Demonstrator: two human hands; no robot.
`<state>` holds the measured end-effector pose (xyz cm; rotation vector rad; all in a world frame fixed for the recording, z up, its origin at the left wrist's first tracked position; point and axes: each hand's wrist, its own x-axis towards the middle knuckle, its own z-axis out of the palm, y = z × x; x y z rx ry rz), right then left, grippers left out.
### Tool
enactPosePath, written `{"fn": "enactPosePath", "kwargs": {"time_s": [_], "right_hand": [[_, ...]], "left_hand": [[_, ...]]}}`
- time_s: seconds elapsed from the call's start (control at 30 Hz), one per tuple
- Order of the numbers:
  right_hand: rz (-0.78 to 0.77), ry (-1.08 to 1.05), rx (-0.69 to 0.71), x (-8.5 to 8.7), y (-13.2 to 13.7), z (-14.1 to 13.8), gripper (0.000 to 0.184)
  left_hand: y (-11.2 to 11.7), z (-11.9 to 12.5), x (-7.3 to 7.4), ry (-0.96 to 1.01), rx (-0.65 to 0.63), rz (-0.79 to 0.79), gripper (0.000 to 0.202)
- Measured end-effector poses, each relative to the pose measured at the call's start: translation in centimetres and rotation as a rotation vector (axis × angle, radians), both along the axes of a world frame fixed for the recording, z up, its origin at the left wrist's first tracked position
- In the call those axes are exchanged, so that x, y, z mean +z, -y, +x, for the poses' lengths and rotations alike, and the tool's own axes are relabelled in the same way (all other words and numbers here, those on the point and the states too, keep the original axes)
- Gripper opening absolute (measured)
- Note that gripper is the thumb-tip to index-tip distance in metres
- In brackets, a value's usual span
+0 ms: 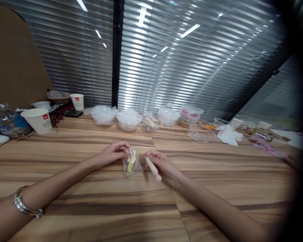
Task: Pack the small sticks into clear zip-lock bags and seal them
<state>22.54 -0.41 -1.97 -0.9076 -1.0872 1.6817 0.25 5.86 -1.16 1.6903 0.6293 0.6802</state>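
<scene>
My left hand [118,153] pinches the upper edge of a small clear plastic bag [139,169] over the middle of the table. Inside the bag lies a slim yellow-green piece [131,163]; its kind is unclear. Just to the right, my right hand [164,166] is closed around a short pale stick [153,168] with a pinkish band near its lower end. That stick is slightly blurred and tilts down to the right. A small gap separates it from the bag.
Along the back stand clear plastic bowls [129,120], stacked tubs [189,114] and a crumpled white tissue [229,134]. Paper cups [39,121] and a plastic bottle [8,119] are at the left. Another person's hand [293,160] shows at the far right.
</scene>
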Motion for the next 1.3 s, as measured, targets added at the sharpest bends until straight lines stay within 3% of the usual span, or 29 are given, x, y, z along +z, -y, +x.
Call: {"fn": "enactPosePath", "kwargs": {"time_s": [0.1, 0.23, 0.33, 0.47, 0.6, 0.8, 1.0, 1.17, 1.3], "right_hand": [[-0.037, -0.124, -0.205, -1.0, -1.7, 1.4, 0.017], [0.024, -0.180, -0.430, -1.2, -1.9, 1.7, 0.020], [0.175, -0.014, -0.377, -0.8, -0.8, 0.3, 0.017], [0.343, 0.208, -0.250, -0.3, 0.3, -1.1, 0.015], [0.299, 0.179, -0.212, -0.5, 0.4, -1.3, 0.014], [0.237, 0.198, -0.029, -0.9, 0.4, -1.5, 0.018], [0.134, 0.054, -0.216, -1.1, 0.1, -1.2, 0.016], [0.047, -0.167, -0.349, -1.3, -0.5, -0.7, 0.016], [0.052, -0.143, -0.319, -1.4, -0.6, -0.8, 0.018]], "left_hand": [[0.0, -0.1, 0.3, -0.050, -0.009, 0.067, 0.025], [0.0, -0.4, 0.7, -0.096, -0.045, 0.308, 0.026], [0.0, -0.4, 0.7, -0.102, -0.050, 0.354, 0.026], [0.0, -0.1, 0.1, -0.042, 0.005, 0.134, 0.043], [-0.1, 0.0, -0.4, 0.113, 0.096, -0.035, 0.047], [-0.3, 0.0, -0.5, 0.132, 0.126, -0.085, 0.046], [-0.1, 0.1, 0.1, 0.200, 0.114, -0.181, 0.044], [0.2, 0.4, 0.6, 0.215, 0.185, -0.146, 0.048], [0.0, 0.3, 0.1, 0.125, 0.284, -0.120, 0.050]]}}
